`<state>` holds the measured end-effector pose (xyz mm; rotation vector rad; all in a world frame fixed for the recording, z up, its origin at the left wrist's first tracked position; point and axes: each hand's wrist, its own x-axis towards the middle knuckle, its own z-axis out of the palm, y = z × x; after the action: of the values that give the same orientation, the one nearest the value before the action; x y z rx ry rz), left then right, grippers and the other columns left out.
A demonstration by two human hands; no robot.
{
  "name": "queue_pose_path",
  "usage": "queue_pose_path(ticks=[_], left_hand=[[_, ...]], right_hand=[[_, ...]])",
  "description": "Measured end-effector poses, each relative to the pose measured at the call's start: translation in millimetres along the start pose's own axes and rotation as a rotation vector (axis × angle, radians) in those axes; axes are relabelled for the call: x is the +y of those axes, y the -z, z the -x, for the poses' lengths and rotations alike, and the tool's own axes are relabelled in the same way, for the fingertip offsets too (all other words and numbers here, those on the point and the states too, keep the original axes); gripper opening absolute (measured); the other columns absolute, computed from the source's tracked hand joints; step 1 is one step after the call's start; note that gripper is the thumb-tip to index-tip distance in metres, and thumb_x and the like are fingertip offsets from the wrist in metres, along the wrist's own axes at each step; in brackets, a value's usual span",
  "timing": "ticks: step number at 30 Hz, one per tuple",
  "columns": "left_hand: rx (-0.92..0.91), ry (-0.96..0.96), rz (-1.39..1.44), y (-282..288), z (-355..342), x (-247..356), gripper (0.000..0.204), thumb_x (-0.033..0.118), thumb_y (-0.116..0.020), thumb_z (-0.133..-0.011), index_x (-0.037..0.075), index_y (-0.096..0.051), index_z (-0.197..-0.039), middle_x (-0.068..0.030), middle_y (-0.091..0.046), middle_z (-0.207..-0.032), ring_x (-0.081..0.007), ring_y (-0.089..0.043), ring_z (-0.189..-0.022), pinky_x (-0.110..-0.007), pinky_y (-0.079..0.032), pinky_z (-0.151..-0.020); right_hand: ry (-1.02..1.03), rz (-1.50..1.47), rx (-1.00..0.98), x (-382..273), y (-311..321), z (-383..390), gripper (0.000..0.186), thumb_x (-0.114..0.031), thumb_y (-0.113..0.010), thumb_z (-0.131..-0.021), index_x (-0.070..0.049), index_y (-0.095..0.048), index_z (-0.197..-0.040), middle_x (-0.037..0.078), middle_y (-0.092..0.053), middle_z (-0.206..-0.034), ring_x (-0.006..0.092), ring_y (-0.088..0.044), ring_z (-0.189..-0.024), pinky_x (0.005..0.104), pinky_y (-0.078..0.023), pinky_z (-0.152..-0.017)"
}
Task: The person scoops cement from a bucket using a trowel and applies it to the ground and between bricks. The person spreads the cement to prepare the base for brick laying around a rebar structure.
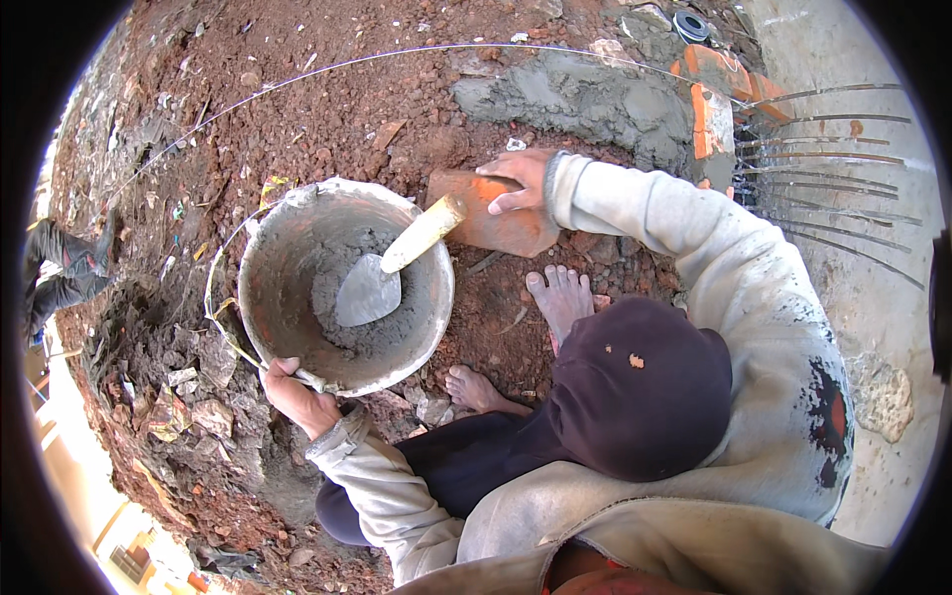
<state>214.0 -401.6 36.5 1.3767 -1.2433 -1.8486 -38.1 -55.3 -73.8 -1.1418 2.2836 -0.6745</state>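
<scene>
A round bucket (pixel 260 288) with a mortar-smeared rim stands in front of me, with grey mortar (pixel 332 288) in its bottom. Its rim on the near side is gripped by my left hand (pixel 299 399), fingers closed over the edge. Inside lies a trowel (pixel 369 294), blade on the mortar and pale handle leaning across the right side of the rim. Just right of the bucket, my right hand (pixel 523 178) holds an orange brick (pixel 486 220) from above, thumb and fingers closed on it. The brick's underside is hidden, so I cannot tell if it touches the soil.
A taut string (pixel 397 51) crosses the far side. Beneath it lies a bed of wet mortar (pixel 585 99), ending at laid bricks (pixel 712 121). Metal rods (pixel 833 156) stick out at the right by a concrete wall (pixel 878 297). Another person's legs (pixel 69 260) show far left.
</scene>
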Motion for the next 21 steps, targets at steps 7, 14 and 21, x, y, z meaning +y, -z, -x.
queue_pose_path(ticks=[7, 14, 21], left_hand=[[0.036, -0.031, -0.038, 17.4, -1.6, -2.5, 0.02, 0.0, -0.05, -0.065, 0.001, -0.053, -0.085, -0.0099, -0.06, -0.086, -0.0257, -0.061, -0.075, -0.036, -0.052, -0.075], [-0.022, 0.006, 0.009, 5.1, 5.7, 0.8, 0.026, 0.0, -0.05, -0.064, 0.0, -0.053, -0.089, -0.0103, -0.06, -0.089, -0.0262, -0.061, -0.076, -0.038, -0.053, -0.075], [-0.08, -0.23, -0.038, -8.8, 34.7, -7.2, 0.039, -0.006, -0.049, -0.062, -0.001, -0.056, -0.1, -0.0093, -0.062, -0.092, -0.0223, -0.061, -0.077, -0.033, -0.052, -0.075]], right_hand=[[-0.072, 0.395, -0.041, -37.0, -55.1, 23.2, 0.092, -0.057, -0.071, -0.073, -0.027, -0.03, -0.149, 0.027, -0.029, -0.146, 0.0449, -0.038, -0.13, 0.0555, -0.033, -0.105], [0.151, 0.527, -0.119, -13.6, -28.5, -10.6, 0.074, -0.036, -0.072, -0.079, -0.028, -0.039, -0.145, 0.023, -0.033, -0.145, 0.0398, -0.039, -0.131, 0.0518, -0.033, -0.107], [0.226, 0.15, 0.081, -118.4, 29.9, -12.4, 0.039, -0.028, -0.064, -0.086, -0.003, -0.057, -0.114, 0.019, -0.054, -0.112, 0.0344, -0.062, -0.099, 0.0444, -0.051, -0.085]])
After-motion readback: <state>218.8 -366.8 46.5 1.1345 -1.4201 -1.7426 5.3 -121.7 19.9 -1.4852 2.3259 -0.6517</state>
